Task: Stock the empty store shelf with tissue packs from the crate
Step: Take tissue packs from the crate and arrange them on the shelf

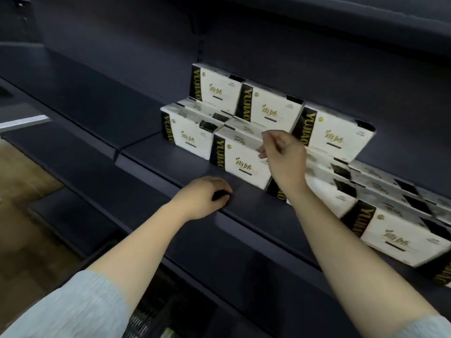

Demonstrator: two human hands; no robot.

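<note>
The tissue packs (246, 157) stand on the dark store shelf (170, 164), white with black ends and gold lettering, ranked from the middle of the shelf off to the right, front row low and a back row stacked higher behind it; each pack's long axis runs along the shelf's length, its printed face turned outward; the shelf to the left of the leftmost pack (188, 132) is bare board, and that, I judge, is where the next packs belong.

The right hand (283, 154) is the nearer one, just in front of the front-row pack at its top edge, fingers loosely curled with thumb and forefinger drawn together; whether they pinch the wrapper or merely hover against it I cannot tell.

The left hand (205, 196) rests on the shelf's front lip, lower and to the left, fingers curled down over the edge, apart from every pack.

The crate (151, 311) seems to be the dark mesh shape low between the forearms, under the shelf edge; so the coming reach likely goes down and back, away from the row.
</note>
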